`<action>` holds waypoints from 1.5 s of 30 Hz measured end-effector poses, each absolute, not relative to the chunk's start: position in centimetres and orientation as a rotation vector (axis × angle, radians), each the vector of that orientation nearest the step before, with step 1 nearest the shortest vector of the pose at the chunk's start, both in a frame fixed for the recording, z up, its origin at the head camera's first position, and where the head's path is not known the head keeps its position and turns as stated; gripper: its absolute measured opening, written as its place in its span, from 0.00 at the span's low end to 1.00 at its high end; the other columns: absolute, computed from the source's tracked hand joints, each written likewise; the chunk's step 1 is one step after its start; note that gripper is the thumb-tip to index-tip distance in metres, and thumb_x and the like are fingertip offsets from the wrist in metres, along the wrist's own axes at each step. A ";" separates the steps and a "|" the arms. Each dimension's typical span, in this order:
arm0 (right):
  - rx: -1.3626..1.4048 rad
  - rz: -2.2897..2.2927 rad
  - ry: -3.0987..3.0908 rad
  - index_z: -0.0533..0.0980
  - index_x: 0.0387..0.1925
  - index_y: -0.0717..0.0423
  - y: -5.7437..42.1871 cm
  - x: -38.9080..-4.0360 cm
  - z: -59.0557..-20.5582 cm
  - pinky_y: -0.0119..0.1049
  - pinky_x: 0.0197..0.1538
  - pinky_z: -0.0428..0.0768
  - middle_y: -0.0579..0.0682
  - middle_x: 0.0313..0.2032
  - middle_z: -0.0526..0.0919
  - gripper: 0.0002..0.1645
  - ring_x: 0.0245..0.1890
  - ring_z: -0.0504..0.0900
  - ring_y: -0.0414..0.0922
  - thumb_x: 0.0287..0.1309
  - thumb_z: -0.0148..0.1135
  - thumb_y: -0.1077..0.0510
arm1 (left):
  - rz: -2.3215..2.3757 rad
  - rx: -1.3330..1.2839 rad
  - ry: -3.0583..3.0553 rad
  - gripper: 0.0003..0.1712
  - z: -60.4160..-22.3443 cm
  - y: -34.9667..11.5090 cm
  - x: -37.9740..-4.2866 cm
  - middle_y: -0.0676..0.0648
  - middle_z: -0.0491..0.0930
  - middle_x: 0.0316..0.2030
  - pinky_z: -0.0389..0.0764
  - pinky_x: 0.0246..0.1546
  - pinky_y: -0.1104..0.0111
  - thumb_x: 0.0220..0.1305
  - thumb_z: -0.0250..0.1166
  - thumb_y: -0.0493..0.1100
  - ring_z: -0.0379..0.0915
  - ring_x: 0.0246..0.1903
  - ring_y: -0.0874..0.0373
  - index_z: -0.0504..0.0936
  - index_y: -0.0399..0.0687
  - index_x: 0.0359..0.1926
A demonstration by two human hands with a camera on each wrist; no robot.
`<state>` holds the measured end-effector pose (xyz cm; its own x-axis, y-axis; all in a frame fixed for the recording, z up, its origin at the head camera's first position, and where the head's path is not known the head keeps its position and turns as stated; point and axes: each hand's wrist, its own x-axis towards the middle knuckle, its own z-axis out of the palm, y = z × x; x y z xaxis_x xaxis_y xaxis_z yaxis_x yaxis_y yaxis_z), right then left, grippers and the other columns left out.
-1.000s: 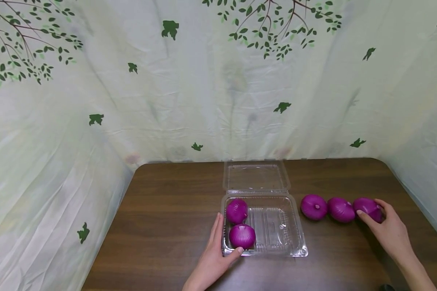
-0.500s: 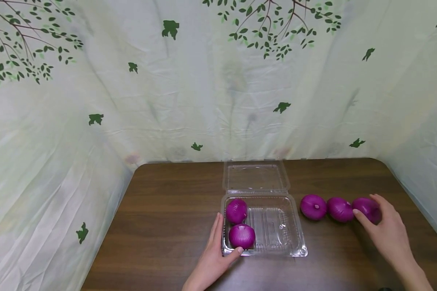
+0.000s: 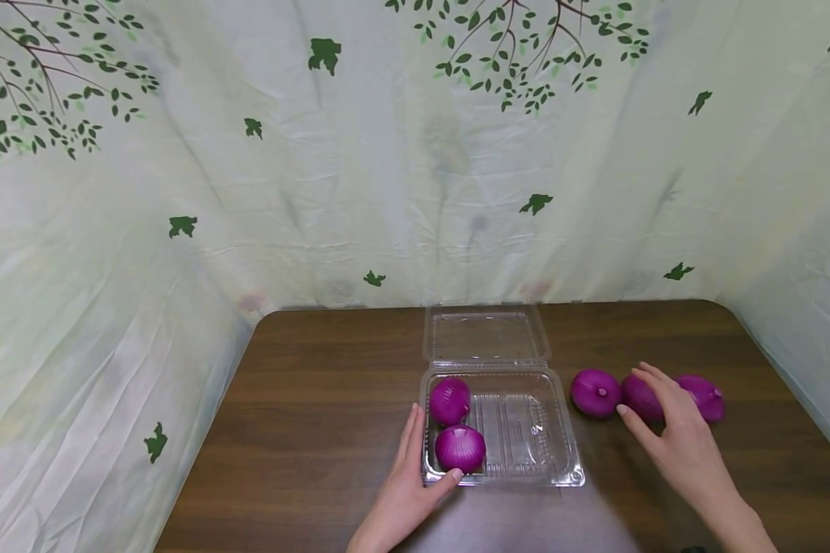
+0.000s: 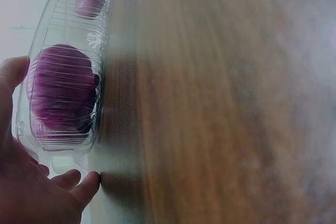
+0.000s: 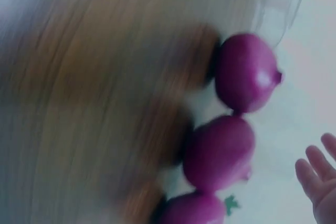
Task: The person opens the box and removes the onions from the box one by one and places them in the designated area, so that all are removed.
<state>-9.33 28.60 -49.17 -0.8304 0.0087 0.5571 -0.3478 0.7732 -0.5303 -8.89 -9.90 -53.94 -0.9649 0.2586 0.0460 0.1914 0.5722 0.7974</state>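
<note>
A clear plastic clamshell container (image 3: 526, 430) lies open on the table, with its lid (image 3: 487, 338) folded back. Inside, along its left side, sit two red onions, one at the back (image 3: 449, 401) and one at the front (image 3: 460, 449). My left hand (image 3: 408, 488) rests at the front left corner, fingers straight along the side wall and thumb on the front rim. To the right of the container, three more red onions form a row: left (image 3: 596, 394), middle (image 3: 638, 398), right (image 3: 708, 399). My right hand (image 3: 685, 449) hovers with spread fingers over the middle one, partly hiding it.
The brown wooden table (image 3: 318, 430) reaches back to a pale curtain (image 3: 415, 192) printed with branches and leaves. Part of a dark object (image 3: 694, 550) shows at the bottom edge below the right forearm.
My right hand has left the rightmost onion and moved left over the middle one. The rightmost onion was shifted slightly left and turned. My left hand and the container have stayed put.
</note>
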 end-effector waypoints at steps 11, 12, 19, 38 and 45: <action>0.402 0.930 -2.477 0.73 0.62 0.59 23.9 -9.3 -49.8 0.20 0.66 0.52 0.56 0.64 0.72 0.38 0.64 0.68 0.54 0.48 0.76 0.63 | 1.350 0.373 2.715 0.61 -54.0 -9.8 -8.9 0.52 0.38 0.78 0.60 0.65 0.45 0.58 0.68 0.64 0.44 0.73 0.48 0.39 0.57 0.79; 0.416 0.938 -2.485 0.72 0.62 0.59 23.5 -9.4 -49.8 0.20 0.66 0.52 0.55 0.64 0.72 0.38 0.64 0.67 0.53 0.48 0.76 0.63 | 1.348 0.373 2.717 0.61 -54.0 -9.8 -8.9 0.52 0.37 0.78 0.60 0.65 0.46 0.58 0.68 0.64 0.44 0.73 0.49 0.39 0.57 0.79; 0.521 1.008 -2.531 0.71 0.65 0.51 20.4 -10.0 -49.9 0.19 0.66 0.51 0.53 0.66 0.70 0.37 0.66 0.66 0.51 0.54 0.74 0.58 | 1.353 0.373 2.717 0.61 -53.9 -9.8 -8.9 0.51 0.38 0.78 0.60 0.65 0.45 0.57 0.68 0.64 0.44 0.73 0.49 0.39 0.56 0.79; 0.464 1.338 -2.612 0.68 0.67 0.49 12.9 -11.8 -50.6 0.56 0.64 0.67 0.49 0.65 0.71 0.36 0.66 0.67 0.49 0.59 0.70 0.53 | 1.342 0.375 2.718 0.61 -53.8 -9.8 -9.0 0.50 0.38 0.78 0.63 0.63 0.44 0.58 0.68 0.64 0.47 0.72 0.47 0.39 0.55 0.79; 0.373 1.404 -2.674 0.69 0.67 0.50 10.8 -12.8 -50.7 0.55 0.65 0.66 0.47 0.66 0.70 0.36 0.66 0.67 0.48 0.60 0.69 0.48 | 1.325 0.377 2.723 0.61 -53.8 -9.9 -8.9 0.51 0.38 0.78 0.64 0.63 0.45 0.58 0.67 0.64 0.48 0.72 0.46 0.39 0.55 0.79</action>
<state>-12.84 10.83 -50.67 -0.9652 -0.1698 0.1989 -0.2601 0.5451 -0.7970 -8.91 -9.91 -53.76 -0.9656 0.2588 0.0267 0.1808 0.5933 0.7844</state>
